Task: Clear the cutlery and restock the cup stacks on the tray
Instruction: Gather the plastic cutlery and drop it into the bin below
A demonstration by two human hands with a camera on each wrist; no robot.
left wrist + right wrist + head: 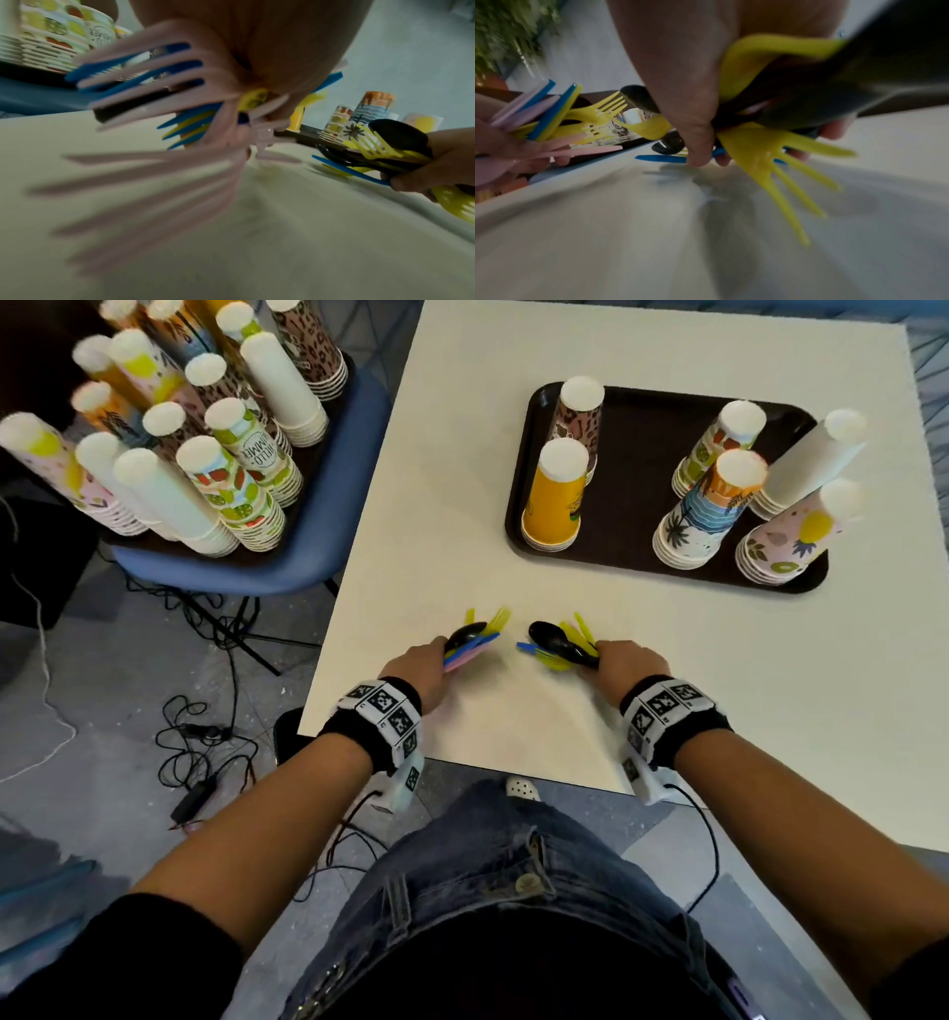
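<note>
Nearest, at the table's (642, 618) near edge: left hand (418, 667) clenched on a cutlery bundle (475, 639) of pink, blue, yellow and black pieces, long axes fanning forward and right. Just beside, not touching: right hand (629, 667) clamped on a second bundle (557, 647), ends pointing left toward the first. Both fists full, so cutlery likely being cleared. Well ahead, toward the far right corner: tray (637, 449) with cup stacks (557, 495), nearer the right hand. Off the left edge: spare cups (215, 469) on a chair (328, 526), nearer the left.

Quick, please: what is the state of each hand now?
Left hand: grips a cutlery bundle.
Right hand: grips a second bundle.
</note>
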